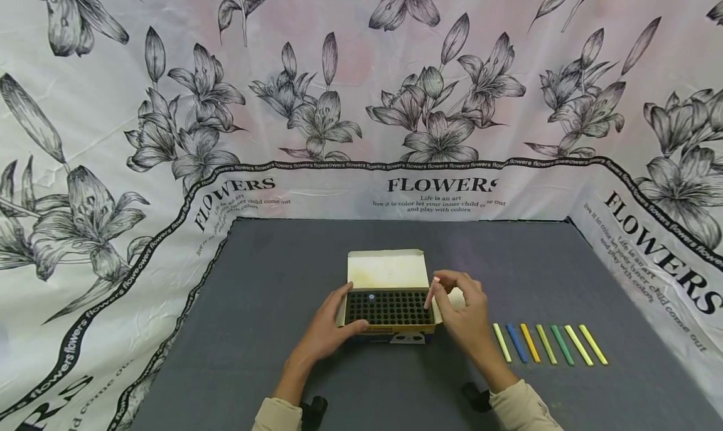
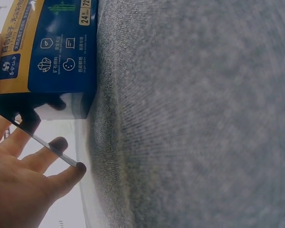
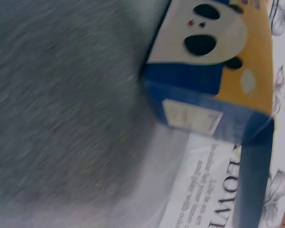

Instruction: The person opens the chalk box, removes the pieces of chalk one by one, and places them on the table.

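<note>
An open chalk box (image 1: 375, 329) sits mid-table, its pale lid (image 1: 386, 270) raised at the back. Inside is a black holder (image 1: 390, 310) full of round holes, with one lavender chalk end (image 1: 371, 297) showing toward the left. My left hand (image 1: 326, 329) grips the box's left end, thumb at the front edge; in the left wrist view its fingers (image 2: 66, 181) spread along the side flap (image 2: 47, 146). A pink chalk stick (image 1: 432, 293) is pinched in my right hand (image 1: 467, 308), its lower end over the holder's right side. The right wrist view shows the box's panda-printed front (image 3: 213, 33).
To the right, several chalk sticks lie in a spaced row, among them a blue one (image 1: 516, 343), an orange one (image 1: 530, 343) and a green one (image 1: 562, 345). The grey tabletop (image 1: 271, 261) ends at a flower-printed cloth (image 1: 333, 192) behind and at the sides.
</note>
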Demonstrator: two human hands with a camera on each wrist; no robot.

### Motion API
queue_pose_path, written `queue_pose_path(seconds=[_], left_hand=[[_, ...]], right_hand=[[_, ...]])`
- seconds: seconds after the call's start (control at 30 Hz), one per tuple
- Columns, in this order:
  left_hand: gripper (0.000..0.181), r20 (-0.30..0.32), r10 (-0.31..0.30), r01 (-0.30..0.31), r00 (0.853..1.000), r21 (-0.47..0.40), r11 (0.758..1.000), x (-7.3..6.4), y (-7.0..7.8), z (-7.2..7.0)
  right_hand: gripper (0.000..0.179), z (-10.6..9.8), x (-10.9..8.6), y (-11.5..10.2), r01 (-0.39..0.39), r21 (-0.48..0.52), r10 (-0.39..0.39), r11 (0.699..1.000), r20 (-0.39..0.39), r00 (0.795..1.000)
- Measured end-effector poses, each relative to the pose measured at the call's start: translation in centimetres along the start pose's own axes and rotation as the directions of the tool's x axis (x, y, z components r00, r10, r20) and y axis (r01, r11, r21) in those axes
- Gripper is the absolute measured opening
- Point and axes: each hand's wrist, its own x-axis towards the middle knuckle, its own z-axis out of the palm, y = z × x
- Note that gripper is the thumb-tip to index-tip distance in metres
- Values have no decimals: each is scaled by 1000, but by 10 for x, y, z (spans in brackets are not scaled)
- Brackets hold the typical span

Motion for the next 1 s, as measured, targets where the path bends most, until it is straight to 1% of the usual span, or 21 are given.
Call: queue_pose_path(seconds=[0.17,0.27,0.3,0.33,0.43,0.6,0.83,0.93,1.0], left_hand=[[86,3,-4,4,1000,-5,1000,1,0,-1],[85,6,-1,1,1000,-5,1000,1,-1,0],[86,7,-2,2,1000,-3,1000,1,-1,0],[86,7,-1,1,1000,-2,1000,1,0,0],[87,7,-4,4,1000,0,1000,1,0,0],[89,3,-11,11,1000,9,1000,0,0,1],[88,-3,-6,6,1000,5,1000,-1,1,1],[88,-7,-8,8,1000,6,1000,-1,1,1],[88,-7,-10,10,1000,9,1000,-1,1,1]], right_hand=[[26,-15,-5,7,-39,-41,37,998,-51,998],[25,-25,-7,5,-70,-59,66,996,-70,995],[24,-29,-7,3,-83,-64,78,994,-81,994],[24,-32,-7,2,-80,-67,73,995,-98,992],[21,-45,-9,2,-117,-89,105,989,-131,986],[22,-73,-19,23,-177,-113,159,978,-150,976],[23,-114,-29,46,-207,-142,179,968,-184,966],[23,-133,-30,53,-220,-204,176,954,-213,961],[22,-148,-30,56,-252,-267,193,930,-229,954]])
